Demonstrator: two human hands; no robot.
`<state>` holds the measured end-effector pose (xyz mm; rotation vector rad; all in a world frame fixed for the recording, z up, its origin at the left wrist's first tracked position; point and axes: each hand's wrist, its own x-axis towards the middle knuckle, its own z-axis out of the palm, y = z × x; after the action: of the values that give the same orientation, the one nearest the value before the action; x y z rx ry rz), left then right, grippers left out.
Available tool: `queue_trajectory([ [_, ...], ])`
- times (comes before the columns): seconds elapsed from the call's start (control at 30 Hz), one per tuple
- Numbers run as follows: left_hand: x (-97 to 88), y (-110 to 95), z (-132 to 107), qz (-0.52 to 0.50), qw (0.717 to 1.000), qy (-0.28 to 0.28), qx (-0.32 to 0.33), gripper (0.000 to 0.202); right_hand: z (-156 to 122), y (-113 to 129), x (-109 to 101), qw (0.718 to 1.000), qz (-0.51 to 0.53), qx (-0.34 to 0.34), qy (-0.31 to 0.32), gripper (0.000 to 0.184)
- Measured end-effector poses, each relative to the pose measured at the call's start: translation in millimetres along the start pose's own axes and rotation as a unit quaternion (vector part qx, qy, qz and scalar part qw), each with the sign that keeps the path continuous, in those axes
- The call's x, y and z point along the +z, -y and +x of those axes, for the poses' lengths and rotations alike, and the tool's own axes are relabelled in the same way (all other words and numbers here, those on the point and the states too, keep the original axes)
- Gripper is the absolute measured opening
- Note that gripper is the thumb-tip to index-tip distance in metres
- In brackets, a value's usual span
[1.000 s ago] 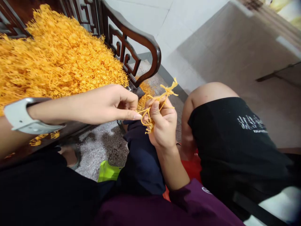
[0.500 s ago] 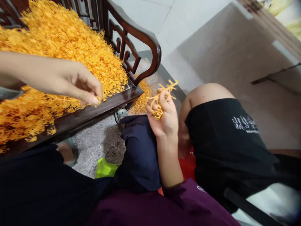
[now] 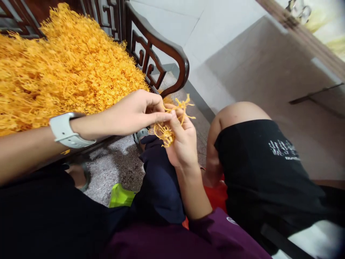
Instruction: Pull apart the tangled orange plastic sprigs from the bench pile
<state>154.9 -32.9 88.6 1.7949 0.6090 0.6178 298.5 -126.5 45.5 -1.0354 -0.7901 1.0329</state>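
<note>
Head view: orange strands (image 3: 167, 137) are gripped by the right hand (image 3: 184, 145), its thumb pressed on the curled fingers, with one clawed bunch hanging below the thumb and a branched end sticking out above it. Beside that thumb, the left hand (image 3: 132, 113) is held with thumb and index finger brought nearly together; whether a strand is pinched between them cannot be told, since the tips are partly hidden. The likeliest trouble here seems to be tangling, as the clawed ends are crossed closely and could be hooked into one another. A thin stem could be snapped if it were tugged while caught, and the bunch could be dropped if the right thumb were lifted, because little support is given from beneath. A dropped piece would probably be caught on the navy trousers (image 3: 161, 183) or lost on the speckled floor (image 3: 104, 176). Farther out, strands could be snagged by the pale watch strap (image 3: 66, 129), the large orange heap (image 3: 75, 72) being piled so near that forearm. From the dark wooden bench, bordered by a carved armrest (image 3: 178, 50), more pieces could be spilled if the heap were brushed.
</note>
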Motion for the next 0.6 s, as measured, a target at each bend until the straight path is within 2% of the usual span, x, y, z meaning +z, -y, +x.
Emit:
queue_trajectory([
  [0.07, 1.9, 1, 3, -0.032, 0.999, -0.028, -0.005, 0.026, 0, -1, -1, 1.0, 0.008, -0.009, -0.007, 0.024],
  [0.17, -5.5, 3, 10, -0.153, 0.98, -0.123, -0.045, 0.023, -1, -2, -3, 0.999, 0.006, -0.032, 0.01, 0.022],
  [0.27, -11.8, 1, 17, -0.233, 0.952, -0.188, -0.061, 0.021, -8, -1, -1, 0.991, -0.076, -0.094, 0.051, 0.023],
  [0.37, -12.7, -3, 23, -0.232, 0.944, -0.234, -0.03, 0.022, -15, 2, 4, 0.953, -0.208, -0.189, 0.116, 0.02],
  [0.43, -10.8, -6, 27, -0.224, 0.939, -0.26, -0.022, 0.021, -17, 4, 7, 0.922, -0.266, -0.228, 0.166, 0.018],
  [0.53, -9.8, -3, 36, -0.23, 0.931, -0.283, -0.032, 0.022, -17, 4, 9, 0.897, -0.303, -0.242, 0.211, 0.018],
  [0.6, -19.2, 5, 47, -0.236, 0.926, -0.291, -0.034, 0.026, -21, 0, 10, 0.9, -0.301, -0.234, 0.212, 0.02],
])
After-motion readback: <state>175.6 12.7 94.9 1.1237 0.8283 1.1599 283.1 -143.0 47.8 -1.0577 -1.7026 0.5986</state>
